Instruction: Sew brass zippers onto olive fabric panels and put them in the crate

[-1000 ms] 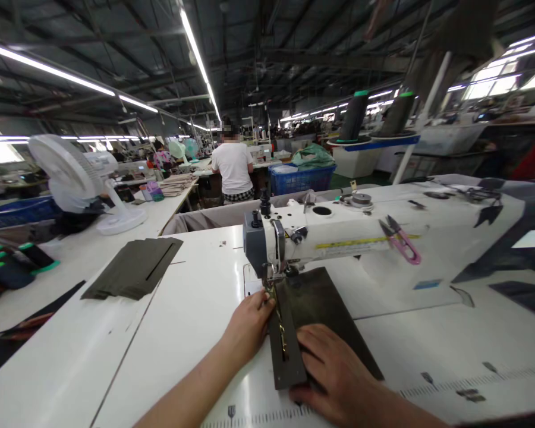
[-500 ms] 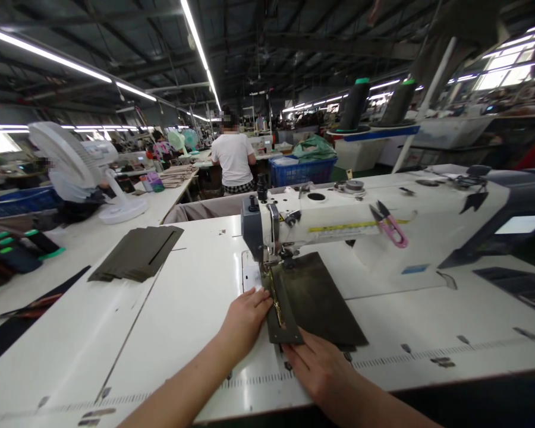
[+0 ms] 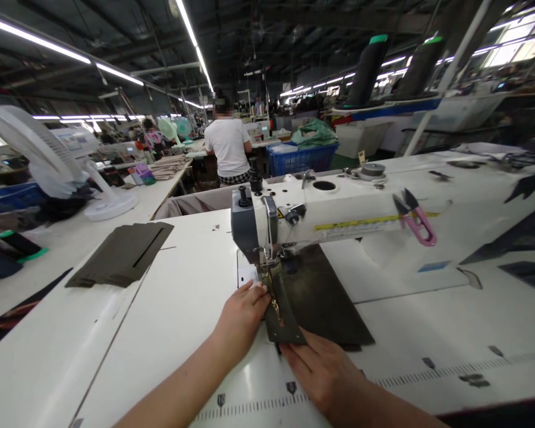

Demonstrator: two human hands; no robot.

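A dark olive fabric panel lies under the needle of a white sewing machine. Along its slot runs a gold-toothed zipper. My left hand presses its closed fingers on the panel's left edge, just in front of the presser foot. At the near end, my right hand grips the panel's lower corner between thumb and fingers, with some fingers tucked underneath. Beneath and to the right, a larger dark olive piece rests flat on the machine bed.
A stack of olive panels sits on the left of the table. Pink-handled thread snips rest against the machine arm. A white fan and dark thread cones stand left. Ahead, a person in white faces away.
The view has moved closer and tilted slightly, so the machine appears larger. Both hands keep their places on the panel, with little visible shift of the fabric.
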